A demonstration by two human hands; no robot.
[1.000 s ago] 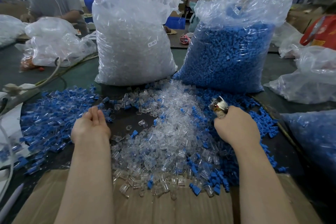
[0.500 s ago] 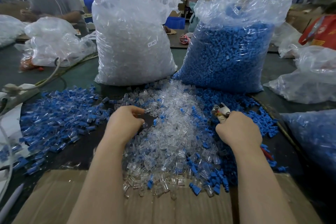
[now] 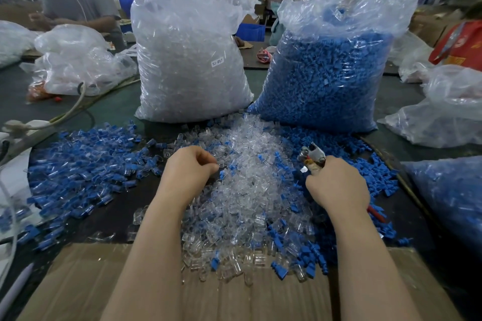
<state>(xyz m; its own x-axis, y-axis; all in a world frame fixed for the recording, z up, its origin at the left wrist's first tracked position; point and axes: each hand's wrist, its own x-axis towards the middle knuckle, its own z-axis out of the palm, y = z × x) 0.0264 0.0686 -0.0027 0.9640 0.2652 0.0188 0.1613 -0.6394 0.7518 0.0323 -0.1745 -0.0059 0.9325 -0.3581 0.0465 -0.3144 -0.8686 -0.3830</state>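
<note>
Head view: at a table (image 3: 114, 108) strewn with small plastic parts, a worker's right hand (image 3: 337, 185) is clenched around a metal hand tool (image 3: 311, 156) just right of the table's middle. The tool's long axis runs from the near right towards the far left. Its worn silver head points away from the worker and slightly left, towards the far edge, and a red handle tip (image 3: 375, 214) shows below the wrist. The left hand (image 3: 189, 172), fingers curled, sits at the left rim of a heap of clear plastic pieces (image 3: 247, 190) in the middle of the table. Whether its fingertips pinch one of them cannot be told. Loose blue pieces (image 3: 370, 167) lie around the right hand, and a spread of blue-and-clear parts (image 3: 78, 164) covers the left side. Behind, towards the far edge, a bag of clear parts (image 3: 187, 60) and a bag of blue parts (image 3: 326, 73) stand upright side by side. A cardboard sheet (image 3: 78, 284) lies along the near edge.
</note>
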